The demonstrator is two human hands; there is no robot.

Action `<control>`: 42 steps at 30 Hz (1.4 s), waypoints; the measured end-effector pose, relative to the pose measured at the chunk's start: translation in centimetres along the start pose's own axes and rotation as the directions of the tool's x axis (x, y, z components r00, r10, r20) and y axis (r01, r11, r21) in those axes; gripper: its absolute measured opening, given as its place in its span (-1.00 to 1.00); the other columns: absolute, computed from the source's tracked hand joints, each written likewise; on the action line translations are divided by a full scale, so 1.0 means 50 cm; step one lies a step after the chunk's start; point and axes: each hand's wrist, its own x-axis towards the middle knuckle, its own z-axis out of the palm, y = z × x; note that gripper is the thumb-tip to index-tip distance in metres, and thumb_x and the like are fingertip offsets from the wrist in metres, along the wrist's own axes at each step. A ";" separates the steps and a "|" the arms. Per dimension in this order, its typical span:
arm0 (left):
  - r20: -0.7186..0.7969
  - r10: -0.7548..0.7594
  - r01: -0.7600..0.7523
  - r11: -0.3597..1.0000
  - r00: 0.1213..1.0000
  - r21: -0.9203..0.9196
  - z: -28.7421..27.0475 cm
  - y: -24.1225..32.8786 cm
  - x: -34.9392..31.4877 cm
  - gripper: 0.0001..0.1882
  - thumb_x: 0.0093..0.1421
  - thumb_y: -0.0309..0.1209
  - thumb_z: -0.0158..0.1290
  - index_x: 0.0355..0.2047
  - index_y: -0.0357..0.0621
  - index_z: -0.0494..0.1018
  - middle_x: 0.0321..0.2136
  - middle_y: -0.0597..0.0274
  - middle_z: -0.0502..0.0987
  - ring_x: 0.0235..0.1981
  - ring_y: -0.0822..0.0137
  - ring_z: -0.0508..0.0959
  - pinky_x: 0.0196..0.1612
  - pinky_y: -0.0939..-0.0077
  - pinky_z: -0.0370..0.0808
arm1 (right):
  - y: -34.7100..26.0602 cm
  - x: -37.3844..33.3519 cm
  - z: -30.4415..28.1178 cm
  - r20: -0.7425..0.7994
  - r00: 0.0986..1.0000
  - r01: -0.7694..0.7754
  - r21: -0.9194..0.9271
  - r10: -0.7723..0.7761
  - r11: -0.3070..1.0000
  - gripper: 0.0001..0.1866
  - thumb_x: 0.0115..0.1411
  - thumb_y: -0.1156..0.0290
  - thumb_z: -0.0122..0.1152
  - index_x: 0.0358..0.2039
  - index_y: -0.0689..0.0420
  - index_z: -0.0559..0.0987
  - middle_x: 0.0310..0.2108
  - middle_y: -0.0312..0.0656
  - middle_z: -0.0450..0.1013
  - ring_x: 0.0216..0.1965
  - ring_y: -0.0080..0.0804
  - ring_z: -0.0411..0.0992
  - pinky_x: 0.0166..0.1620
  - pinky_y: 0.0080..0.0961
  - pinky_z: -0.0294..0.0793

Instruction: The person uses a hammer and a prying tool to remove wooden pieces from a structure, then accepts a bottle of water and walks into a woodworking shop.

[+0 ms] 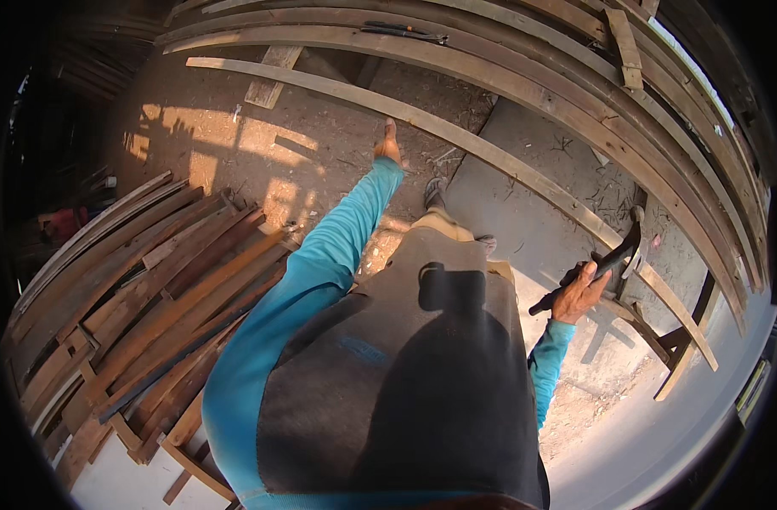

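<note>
My right fingers [586, 272] grip a black hammer [616, 257]; left fingers [390, 130] at long plank [507, 164] edge, can't tell whether closed.

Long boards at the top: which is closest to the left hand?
The lowest long board, by the left hand; it alone is overlapped by the hammer here.

The long strip [533, 178] under the hands is bare, matt wood, dry and sawn-looking, and over here the stacked boards [210, 268] look just as unvarnished, some greyed and scuffed, others a warmer reddish brown. The hammer [616, 257] I see has a dark, dull finish, while the turquoise sleeve [341, 225] and charcoal shirt front [320, 416] are soft, matt cloth. Underfoot, rough, crumbly earth [172, 123] meets a smoother grey slab [490, 200].
</note>
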 end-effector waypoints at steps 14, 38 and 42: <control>0.143 0.059 -0.020 0.966 0.988 -0.258 0.019 0.108 0.075 -0.20 0.03 -0.10 0.36 0.15 -0.22 0.25 0.05 0.01 0.44 0.03 0.06 0.51 -0.07 -0.08 0.60 | -0.311 0.014 0.126 0.085 0.994 -0.074 0.067 0.068 0.995 -0.41 0.25 0.17 0.28 0.10 0.37 0.37 -0.36 -0.23 0.42 -0.45 -0.57 0.31 -0.41 -0.64 0.27; 0.953 0.043 -0.775 -0.572 0.301 0.270 0.036 0.264 -0.042 0.03 -0.14 -0.01 0.42 0.31 0.02 0.20 0.26 0.01 0.27 0.34 -0.02 0.17 0.38 -0.01 0.06 | 0.029 -0.122 0.078 0.075 0.911 -0.362 -0.326 0.405 0.874 -0.16 0.20 -0.24 0.11 0.08 0.40 0.46 -0.01 0.31 0.47 0.08 0.18 0.42 0.14 -0.11 0.40; 0.948 -0.015 -0.798 -0.545 0.318 0.258 0.078 0.238 -0.008 -0.11 -0.07 0.09 0.36 0.19 -0.06 0.31 0.11 -0.08 0.43 0.15 -0.08 0.42 0.22 -0.03 0.30 | -0.062 -0.107 0.057 -0.029 0.903 -0.409 -0.365 0.429 0.836 -0.19 0.19 -0.25 0.15 -0.03 0.40 0.52 -0.33 0.18 0.55 -0.22 0.05 0.53 -0.13 -0.11 0.47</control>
